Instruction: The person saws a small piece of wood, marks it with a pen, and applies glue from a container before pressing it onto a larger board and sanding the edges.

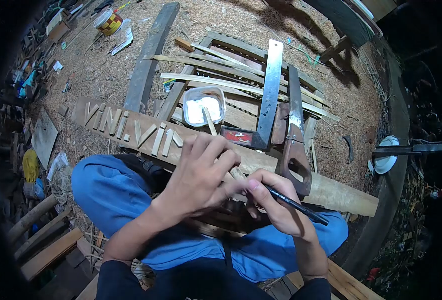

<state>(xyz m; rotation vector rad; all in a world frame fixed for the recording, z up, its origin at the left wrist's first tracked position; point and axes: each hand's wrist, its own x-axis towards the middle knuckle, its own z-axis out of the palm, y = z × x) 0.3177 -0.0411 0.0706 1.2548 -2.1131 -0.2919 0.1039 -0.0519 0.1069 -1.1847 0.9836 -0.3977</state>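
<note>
Both hands meet over my lap, in front of a long wooden board (326,192). A small wood strip (237,173) shows between them. My left hand (201,172) is bent over the strip, its fingertips hidden or blurred. In my right hand (276,200) a black pen (301,207) lies between thumb and fingers, pointing down to the right. Small strips glued or laid on the board form letter shapes (115,121) at its left part. Just beyond the board stands a tub of white paste (196,111) with a stick (210,121) in it.
A metal square (271,90) and a handsaw (297,150) lie to the right of the tub. Long thin strips (206,80) rest on a wooden frame (176,102). A dark plank (153,55) lies beyond, with a patterned bucket (108,22) at upper left.
</note>
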